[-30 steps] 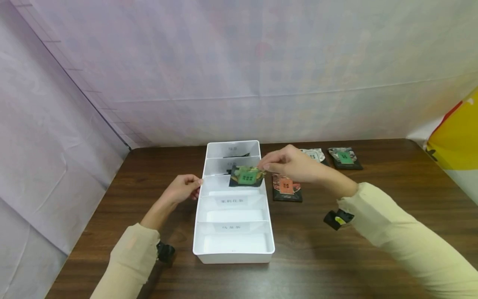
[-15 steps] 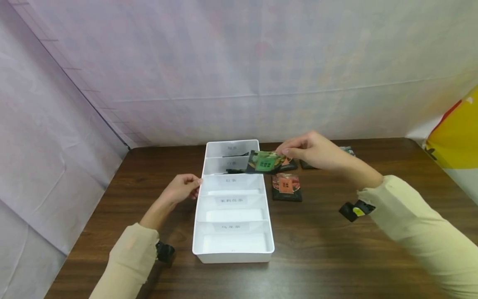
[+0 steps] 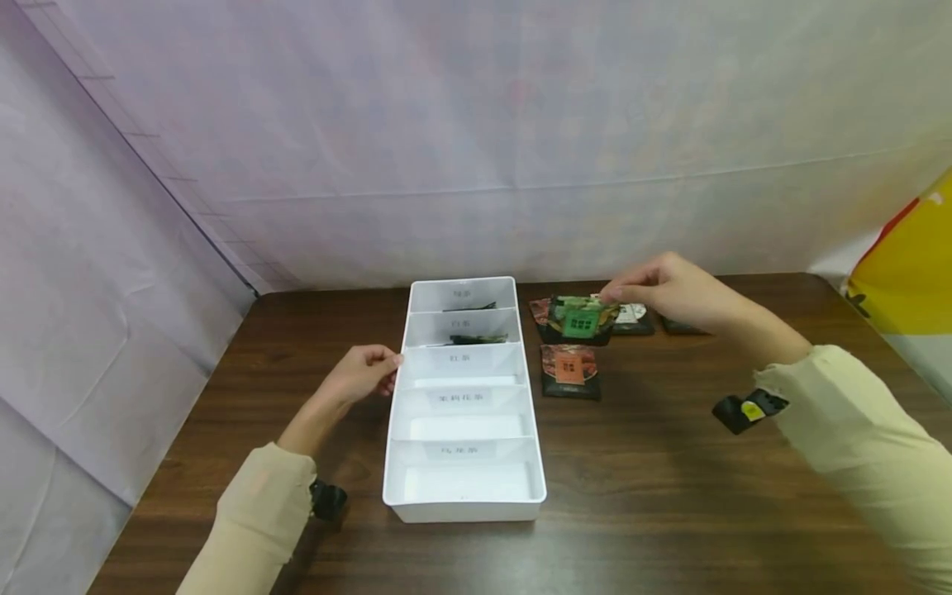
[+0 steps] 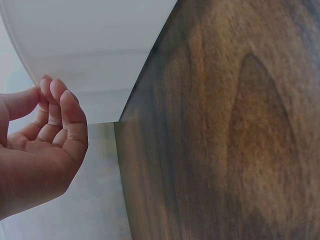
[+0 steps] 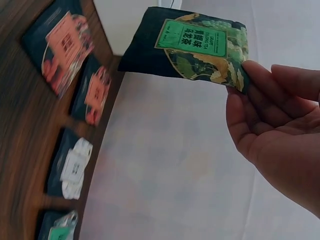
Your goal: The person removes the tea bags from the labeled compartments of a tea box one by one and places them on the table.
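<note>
My right hand point(image 3: 669, 291) pinches one edge of a green and black tea packet point(image 3: 583, 321), holding it up to the right of the tray. In the right wrist view this packet point(image 5: 195, 47) shows a green label reading "Grape Oolong Tea". Thumb and fingers of my left hand point(image 3: 360, 376) pinch the left rim of a long white divided tray point(image 3: 467, 512). Each of its several compartments bears a label. In the two farthest compartments, edges of dark packets point(image 3: 478, 339) show.
Right of the tray lies an orange-labelled packet point(image 3: 570, 372); another point(image 3: 539, 312) lies behind it, partly covered by the held one. A white-labelled packet point(image 3: 635, 318) and a green-labelled packet point(image 5: 57, 231) lie farther right. A white curtain point(image 3: 513, 149) hangs behind the table.
My right hand has carried the green tea packet rightward and slightly back, from over the tray to above the packets on the table. The left hand stays at the tray's rim.
</note>
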The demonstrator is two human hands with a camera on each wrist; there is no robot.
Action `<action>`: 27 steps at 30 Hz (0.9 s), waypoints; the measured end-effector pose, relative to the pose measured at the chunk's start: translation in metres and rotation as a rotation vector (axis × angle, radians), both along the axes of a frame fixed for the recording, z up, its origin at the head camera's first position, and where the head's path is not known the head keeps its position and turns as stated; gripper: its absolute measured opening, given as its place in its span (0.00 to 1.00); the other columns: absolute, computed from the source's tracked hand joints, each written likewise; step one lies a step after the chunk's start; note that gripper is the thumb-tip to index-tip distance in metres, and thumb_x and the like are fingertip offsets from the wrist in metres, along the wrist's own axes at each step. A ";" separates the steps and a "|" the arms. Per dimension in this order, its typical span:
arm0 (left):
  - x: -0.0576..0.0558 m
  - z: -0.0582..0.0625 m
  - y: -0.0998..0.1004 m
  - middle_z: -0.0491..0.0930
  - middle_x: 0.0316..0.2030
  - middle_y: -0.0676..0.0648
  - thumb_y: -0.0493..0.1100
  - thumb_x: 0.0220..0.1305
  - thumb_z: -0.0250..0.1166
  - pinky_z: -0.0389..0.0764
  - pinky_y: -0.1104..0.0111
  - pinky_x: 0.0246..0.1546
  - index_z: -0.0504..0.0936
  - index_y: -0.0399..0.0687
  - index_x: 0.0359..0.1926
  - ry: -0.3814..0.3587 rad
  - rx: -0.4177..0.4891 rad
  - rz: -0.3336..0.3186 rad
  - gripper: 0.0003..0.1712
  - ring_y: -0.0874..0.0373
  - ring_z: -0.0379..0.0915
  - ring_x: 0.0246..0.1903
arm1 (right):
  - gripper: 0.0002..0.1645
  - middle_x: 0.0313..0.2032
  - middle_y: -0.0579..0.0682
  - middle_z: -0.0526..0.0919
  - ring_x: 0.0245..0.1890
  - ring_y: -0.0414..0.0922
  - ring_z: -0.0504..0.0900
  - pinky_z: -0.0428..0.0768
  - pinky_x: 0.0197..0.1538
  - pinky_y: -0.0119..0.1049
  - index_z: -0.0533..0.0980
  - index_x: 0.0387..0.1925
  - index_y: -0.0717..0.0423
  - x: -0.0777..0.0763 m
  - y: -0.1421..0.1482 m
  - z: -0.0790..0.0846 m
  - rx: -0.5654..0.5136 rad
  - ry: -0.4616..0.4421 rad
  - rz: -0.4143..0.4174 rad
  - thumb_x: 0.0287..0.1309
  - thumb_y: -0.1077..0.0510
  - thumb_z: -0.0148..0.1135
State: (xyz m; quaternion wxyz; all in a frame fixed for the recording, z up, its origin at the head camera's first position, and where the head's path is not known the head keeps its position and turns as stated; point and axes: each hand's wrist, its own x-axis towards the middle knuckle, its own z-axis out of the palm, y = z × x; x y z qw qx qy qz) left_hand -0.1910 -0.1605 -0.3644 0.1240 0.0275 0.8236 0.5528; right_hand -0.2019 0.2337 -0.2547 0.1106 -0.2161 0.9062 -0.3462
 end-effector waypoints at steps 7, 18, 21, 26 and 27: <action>-0.001 0.000 0.001 0.71 0.20 0.48 0.36 0.66 0.52 0.76 0.64 0.28 0.73 0.30 0.31 0.000 0.009 0.002 0.10 0.60 0.69 0.20 | 0.18 0.48 0.58 0.78 0.51 0.54 0.73 0.69 0.52 0.55 0.78 0.45 0.60 -0.003 0.025 -0.006 0.030 -0.026 -0.065 0.67 0.55 0.47; -0.001 0.000 0.000 0.71 0.19 0.48 0.35 0.66 0.53 0.75 0.69 0.25 0.72 0.29 0.31 0.003 0.025 0.001 0.11 0.61 0.69 0.19 | 0.18 0.48 0.61 0.77 0.50 0.59 0.74 0.73 0.47 0.53 0.79 0.44 0.61 -0.012 0.065 -0.024 0.139 -0.064 -0.092 0.68 0.55 0.45; -0.001 0.000 0.000 0.71 0.19 0.48 0.35 0.66 0.53 0.75 0.68 0.26 0.72 0.29 0.31 0.004 0.021 0.001 0.10 0.61 0.69 0.19 | 0.18 0.47 0.61 0.78 0.49 0.60 0.74 0.71 0.49 0.56 0.79 0.44 0.61 -0.012 0.071 -0.030 0.131 -0.100 -0.104 0.67 0.55 0.46; 0.000 0.000 0.000 0.71 0.19 0.48 0.35 0.66 0.53 0.75 0.69 0.25 0.72 0.29 0.31 0.004 0.022 0.002 0.10 0.61 0.69 0.19 | 0.17 0.45 0.60 0.79 0.46 0.57 0.77 0.73 0.48 0.53 0.79 0.43 0.63 -0.014 0.079 -0.041 0.132 -0.128 -0.100 0.66 0.56 0.47; 0.000 0.000 0.000 0.71 0.19 0.48 0.35 0.66 0.53 0.75 0.69 0.25 0.72 0.29 0.31 0.004 0.023 0.002 0.10 0.61 0.69 0.19 | 0.17 0.44 0.60 0.80 0.45 0.56 0.77 0.74 0.47 0.52 0.79 0.42 0.63 -0.015 0.079 -0.043 0.135 -0.127 -0.096 0.66 0.57 0.48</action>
